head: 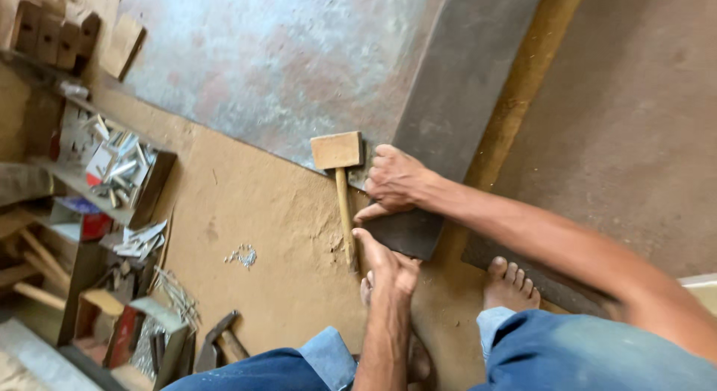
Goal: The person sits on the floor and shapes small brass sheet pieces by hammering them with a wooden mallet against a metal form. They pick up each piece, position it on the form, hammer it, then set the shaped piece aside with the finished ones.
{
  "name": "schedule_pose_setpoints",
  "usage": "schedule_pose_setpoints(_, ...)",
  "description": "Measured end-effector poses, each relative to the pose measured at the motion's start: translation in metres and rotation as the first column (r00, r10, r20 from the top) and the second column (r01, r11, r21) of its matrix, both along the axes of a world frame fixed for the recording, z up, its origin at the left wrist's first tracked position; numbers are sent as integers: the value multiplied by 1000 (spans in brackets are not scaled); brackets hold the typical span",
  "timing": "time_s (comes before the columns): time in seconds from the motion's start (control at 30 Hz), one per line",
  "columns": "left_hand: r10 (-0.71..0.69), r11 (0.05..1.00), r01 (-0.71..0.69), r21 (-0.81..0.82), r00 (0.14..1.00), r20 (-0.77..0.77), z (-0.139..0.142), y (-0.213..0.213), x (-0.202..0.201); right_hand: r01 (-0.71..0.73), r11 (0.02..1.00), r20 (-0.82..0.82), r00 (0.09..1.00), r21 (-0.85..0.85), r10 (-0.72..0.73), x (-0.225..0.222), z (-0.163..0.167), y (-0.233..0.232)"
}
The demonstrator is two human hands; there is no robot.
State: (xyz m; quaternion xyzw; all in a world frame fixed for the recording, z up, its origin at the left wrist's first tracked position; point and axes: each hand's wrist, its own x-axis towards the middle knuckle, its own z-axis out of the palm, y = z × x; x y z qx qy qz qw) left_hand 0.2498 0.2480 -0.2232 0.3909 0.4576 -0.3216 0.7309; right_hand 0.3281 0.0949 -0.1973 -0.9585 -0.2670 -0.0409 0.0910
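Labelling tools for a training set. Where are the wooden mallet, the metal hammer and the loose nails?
wooden mallet point(337, 150), head view, its block head.
metal hammer point(217, 333), head view, its head.
loose nails point(243, 255), head view, pile's middle.

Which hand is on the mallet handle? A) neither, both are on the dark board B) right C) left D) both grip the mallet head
C: the left hand reaches the lower end of the wooden mallet handle, while the right hand rests on the dark board beside the head.

Wooden mallet flat on sandy floor, beside dark plank
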Motion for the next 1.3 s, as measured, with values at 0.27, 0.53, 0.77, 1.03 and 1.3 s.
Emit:
schedule_pose_setpoints(0.27,-88,966,144,-216,965,249,-54,31,25,201,946,259,928,254,-267,-26,-20,25)
schedule_pose_setpoints(0.53,-147,973,177,-148,970,192,-45,33,23,898,51,-1,57,437,-998,-334,-14,-85)
schedule_pose_setpoints(0.77,-197,967,148,208,951,237,-18,26,-22,885,-462,-176,-463,-48,-869,-515,-23,-142)
schedule_pose_setpoints(1.03,-677,665,466,584,45,735,38,-7,-132,773,-536,-635,-232,340,-737,-483,38,-93)
schedule_pose_setpoints(1.3,-640,326,659,678,-374,671,71,-32,-161,485,-324,-554,469,813,-688,-388,67,12)
